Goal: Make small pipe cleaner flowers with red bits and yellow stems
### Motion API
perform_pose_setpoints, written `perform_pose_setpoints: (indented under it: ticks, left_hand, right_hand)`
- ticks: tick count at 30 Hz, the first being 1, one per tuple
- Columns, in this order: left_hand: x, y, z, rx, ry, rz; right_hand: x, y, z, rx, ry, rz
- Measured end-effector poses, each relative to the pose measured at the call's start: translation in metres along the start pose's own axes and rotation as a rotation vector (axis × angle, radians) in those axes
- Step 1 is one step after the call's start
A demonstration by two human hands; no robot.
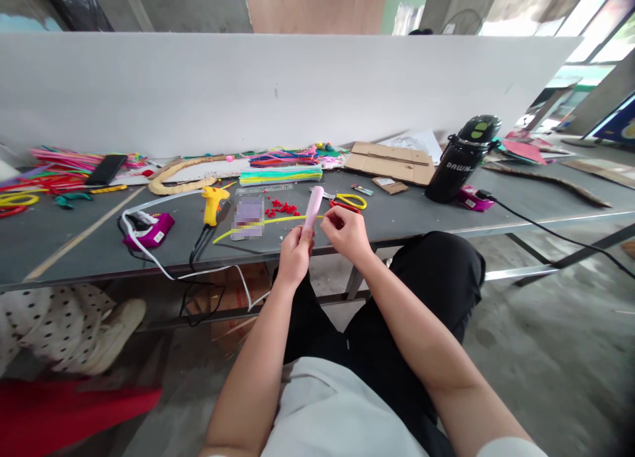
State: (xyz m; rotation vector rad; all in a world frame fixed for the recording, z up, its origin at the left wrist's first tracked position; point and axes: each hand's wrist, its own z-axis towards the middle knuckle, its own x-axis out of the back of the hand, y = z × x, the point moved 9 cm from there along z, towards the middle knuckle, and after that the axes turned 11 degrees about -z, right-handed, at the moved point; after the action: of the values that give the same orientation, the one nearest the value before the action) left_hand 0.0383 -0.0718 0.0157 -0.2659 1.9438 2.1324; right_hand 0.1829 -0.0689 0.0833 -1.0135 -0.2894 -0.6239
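My left hand (pixel 294 257) is closed around the lower end of a long, pale pink object with a rounded top (pixel 313 206); its exact kind is unclear. Close by on the right, my right hand (pixel 348 233) is pinched at the tip of a yellow pipe cleaner (pixel 282 220). That strand runs left behind the pink object and across a blurred purple rectangle (pixel 248 212). Small red pieces (pixel 280 207) lie scattered beyond my left hand. Just past my right hand are scissors with yellow and red handles (pixel 353 200), partly hidden by it.
A yellow glue gun (pixel 213 206) stands at left, near a purple power socket (pixel 151 231) with loose cables. Bundled pipe cleaners (pixel 280 174), cardboard (pixel 389 163) and a black bottle (pixel 461 159) line the back. Another person's shoe (pixel 116 334) shows below the table at left.
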Motion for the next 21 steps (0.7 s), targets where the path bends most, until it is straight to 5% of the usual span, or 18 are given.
perform_pose_setpoints:
  ticks: [8,21]
  left_hand:
    - [0.028,0.02,0.005,-0.081,0.094,-0.124]
    - [0.066,0.034,0.009,-0.14,0.197,-0.28]
  right_hand:
    - [0.018,0.023,0.011,-0.06,0.071,-0.028]
    - [0.08,0.066,0.028,-0.192,0.302,-0.05]
